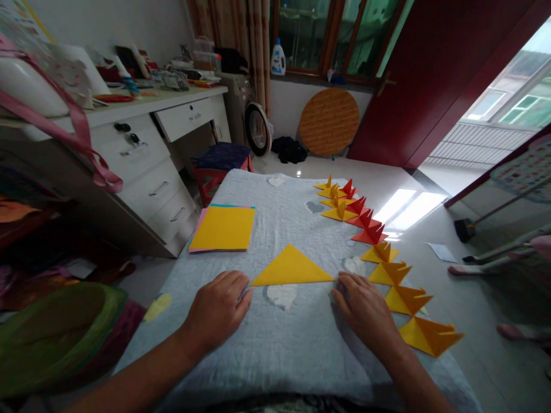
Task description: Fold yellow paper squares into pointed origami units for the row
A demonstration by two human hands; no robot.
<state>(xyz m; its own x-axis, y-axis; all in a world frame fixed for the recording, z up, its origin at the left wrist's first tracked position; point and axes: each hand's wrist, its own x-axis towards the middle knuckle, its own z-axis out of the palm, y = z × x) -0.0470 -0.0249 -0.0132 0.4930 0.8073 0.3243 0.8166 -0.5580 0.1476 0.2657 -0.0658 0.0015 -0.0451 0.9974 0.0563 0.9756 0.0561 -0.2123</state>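
Observation:
A yellow sheet of paper folded into a triangle point(293, 267) lies flat on the cloth-covered table, its point facing away from me. My left hand point(221, 307) rests on the cloth at the triangle's left corner, palm down, thumb apart from the fingers. At the right corner lies my right hand point(361, 301), also palm down with its thumb spread; whether its fingertips touch the paper is hard to tell. A stack of square paper point(224, 228), yellow on top, sits beyond my left hand. Folded yellow paper cranes point(413, 298) stand near my right forearm.
Red folded cranes point(365, 221) and smaller yellow ones point(338, 209) continue along the table's right edge. A pale blue cloth point(275, 344) covers the table. Left are a white desk point(142, 172) and a stool point(224, 155); a green-rimmed basket point(60, 338) stands nearer. Someone's legs point(486, 267) show right.

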